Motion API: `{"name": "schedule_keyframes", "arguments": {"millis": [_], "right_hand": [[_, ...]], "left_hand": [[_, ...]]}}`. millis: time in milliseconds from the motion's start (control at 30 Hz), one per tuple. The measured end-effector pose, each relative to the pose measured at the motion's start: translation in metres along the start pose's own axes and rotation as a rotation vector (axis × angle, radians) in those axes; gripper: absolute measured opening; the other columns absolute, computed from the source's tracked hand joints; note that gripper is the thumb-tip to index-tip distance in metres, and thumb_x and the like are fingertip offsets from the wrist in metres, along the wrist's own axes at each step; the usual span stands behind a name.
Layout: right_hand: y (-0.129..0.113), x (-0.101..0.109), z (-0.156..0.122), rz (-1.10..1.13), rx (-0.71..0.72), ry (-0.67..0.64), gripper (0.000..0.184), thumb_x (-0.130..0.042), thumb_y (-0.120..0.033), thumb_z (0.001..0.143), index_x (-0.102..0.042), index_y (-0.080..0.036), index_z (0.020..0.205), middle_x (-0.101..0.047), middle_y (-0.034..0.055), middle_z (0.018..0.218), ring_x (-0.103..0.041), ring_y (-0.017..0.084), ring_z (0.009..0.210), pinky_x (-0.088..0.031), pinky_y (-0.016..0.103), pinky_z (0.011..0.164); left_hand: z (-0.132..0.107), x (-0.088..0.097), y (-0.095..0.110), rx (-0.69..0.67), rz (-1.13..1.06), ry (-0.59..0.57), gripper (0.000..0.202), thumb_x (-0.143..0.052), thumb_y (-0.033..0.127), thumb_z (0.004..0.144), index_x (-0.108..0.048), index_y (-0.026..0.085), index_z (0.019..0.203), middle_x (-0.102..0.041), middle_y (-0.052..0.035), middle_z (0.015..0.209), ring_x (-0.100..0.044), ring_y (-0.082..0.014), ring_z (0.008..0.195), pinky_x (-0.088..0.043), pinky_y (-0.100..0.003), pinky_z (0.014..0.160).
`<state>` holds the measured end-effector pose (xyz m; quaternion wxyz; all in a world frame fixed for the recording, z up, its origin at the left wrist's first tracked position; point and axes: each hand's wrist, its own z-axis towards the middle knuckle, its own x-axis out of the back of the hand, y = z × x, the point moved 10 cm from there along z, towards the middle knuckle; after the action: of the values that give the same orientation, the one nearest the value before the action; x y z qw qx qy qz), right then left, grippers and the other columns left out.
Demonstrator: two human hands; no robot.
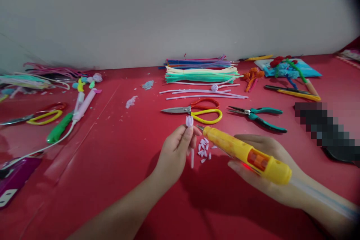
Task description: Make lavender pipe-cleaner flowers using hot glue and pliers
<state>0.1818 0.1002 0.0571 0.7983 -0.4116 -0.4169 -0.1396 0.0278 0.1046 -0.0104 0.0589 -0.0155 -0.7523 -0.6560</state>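
My left hand (pixel 177 150) pinches the pale stem of a small lilac pipe-cleaner flower (pixel 189 120), holding it upright above the red table (pixel 112 165). My right hand (pixel 261 165) grips a yellow glue pen (pixel 244 153) with an orange section; its tip points left, close to the flower. Several small lilac petal pieces (pixel 204 148) lie on the table between my hands.
Scissors with red and yellow handles (pixel 197 111) and teal pliers (pixel 257 116) lie beyond my hands. Bundles of coloured pipe cleaners (pixel 201 71) sit at the back, finished flowers (pixel 287 68) at back right. More scissors (pixel 42 117), a green-handled tool (pixel 60 129) and its cord lie at left.
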Motion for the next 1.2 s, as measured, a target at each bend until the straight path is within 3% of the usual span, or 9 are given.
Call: {"name": "schedule_keyframes", "arguments": {"millis": [133, 233, 333, 567, 700, 867, 967, 1067, 1200], "right_hand": [[0.029, -0.011, 0.001, -0.141, -0.045, -0.153, 0.007, -0.048, -0.019, 0.082, -0.054, -0.019, 0.085, -0.061, 0.0074, 0.086, -0.061, 0.019, 0.07, -0.044, 0.029, 0.057], [0.065, -0.023, -0.007, -0.324, -0.135, -0.273, 0.026, -0.045, -0.003, 0.07, -0.051, -0.016, 0.091, -0.057, 0.0092, 0.091, -0.06, 0.022, 0.079, -0.045, 0.033, 0.066], [0.083, -0.031, -0.017, -0.404, -0.122, -0.36, 0.032, -0.048, -0.002, 0.065, -0.052, -0.016, 0.093, -0.056, 0.01, 0.095, -0.059, 0.022, 0.083, -0.045, 0.034, 0.072], [0.039, -0.013, -0.002, -0.483, 0.054, -0.204, 0.015, -0.056, -0.017, 0.078, -0.058, -0.019, 0.093, -0.062, 0.0089, 0.094, -0.056, 0.025, 0.087, -0.042, 0.039, 0.075], [0.002, -0.042, 0.01, -0.426, 0.212, -0.24, 0.01, -0.054, -0.01, 0.081, -0.06, -0.017, 0.078, -0.061, 0.0061, 0.08, -0.054, 0.021, 0.078, -0.041, 0.034, 0.074], [-0.001, -0.068, 0.011, -0.587, 0.279, -0.234, 0.014, -0.053, -0.012, 0.084, -0.06, -0.016, 0.073, -0.06, 0.006, 0.076, -0.049, 0.021, 0.076, -0.037, 0.036, 0.073], [-0.002, -0.07, 0.01, -0.586, 0.329, -0.215, 0.015, -0.052, -0.011, 0.084, -0.06, -0.015, 0.073, -0.059, 0.0062, 0.073, -0.049, 0.022, 0.074, -0.038, 0.037, 0.074], [-0.004, -0.055, 0.013, -0.375, 0.29, -0.152, 0.013, -0.049, -0.009, 0.083, -0.057, -0.015, 0.076, -0.058, 0.0055, 0.072, -0.049, 0.019, 0.07, -0.041, 0.033, 0.068], [0.011, -0.024, 0.016, 0.003, 0.061, -0.044, 0.014, -0.047, -0.006, 0.081, -0.052, -0.018, 0.085, -0.057, 0.0016, 0.075, -0.052, 0.014, 0.068, -0.043, 0.025, 0.063]], "left_hand": [[0.003, 0.006, 0.002, 0.001, 0.066, 0.007, 0.028, -0.041, 0.04, 0.093, -0.06, 0.019, 0.091, -0.046, 0.0045, 0.066, -0.039, -0.0077, 0.053, -0.036, -0.019, 0.051], [0.003, 0.004, 0.001, 0.009, 0.135, -0.016, 0.026, -0.043, 0.04, 0.093, -0.06, 0.02, 0.096, -0.045, 0.0039, 0.069, -0.04, -0.0091, 0.056, -0.038, -0.019, 0.05], [0.003, 0.0, -0.002, 0.021, 0.145, -0.057, 0.028, -0.041, 0.041, 0.092, -0.059, 0.021, 0.1, -0.042, 0.0034, 0.07, -0.04, -0.0103, 0.054, -0.039, -0.02, 0.046], [0.002, -0.005, -0.003, 0.025, 0.107, -0.096, 0.031, -0.042, 0.041, 0.091, -0.061, 0.02, 0.105, -0.042, 0.0029, 0.069, -0.039, -0.0108, 0.053, -0.039, -0.019, 0.042], [-0.002, -0.011, -0.002, 0.038, 0.122, -0.12, 0.029, -0.043, 0.041, 0.09, -0.061, 0.021, 0.1, -0.045, 0.0032, 0.068, -0.041, -0.0104, 0.051, -0.04, -0.02, 0.044], [-0.007, -0.018, -0.001, 0.037, 0.148, -0.156, 0.031, -0.042, 0.042, 0.091, -0.055, 0.019, 0.075, -0.043, 0.0033, 0.062, -0.041, -0.0108, 0.052, -0.039, -0.021, 0.048], [-0.008, -0.02, -0.002, 0.056, 0.116, -0.181, 0.031, -0.042, 0.041, 0.091, -0.056, 0.019, 0.075, -0.043, 0.0034, 0.062, -0.04, -0.0107, 0.053, -0.037, -0.021, 0.049], [-0.008, -0.025, -0.003, 0.095, 0.002, -0.242, 0.027, -0.043, 0.038, 0.092, -0.062, 0.018, 0.093, -0.048, 0.0031, 0.067, -0.04, -0.0092, 0.054, -0.033, -0.021, 0.05], [-0.009, -0.031, -0.008, 0.185, -0.161, -0.309, 0.026, -0.045, 0.035, 0.092, -0.064, 0.017, 0.096, -0.048, 0.0038, 0.066, -0.037, -0.0068, 0.051, -0.028, -0.02, 0.049]]}}
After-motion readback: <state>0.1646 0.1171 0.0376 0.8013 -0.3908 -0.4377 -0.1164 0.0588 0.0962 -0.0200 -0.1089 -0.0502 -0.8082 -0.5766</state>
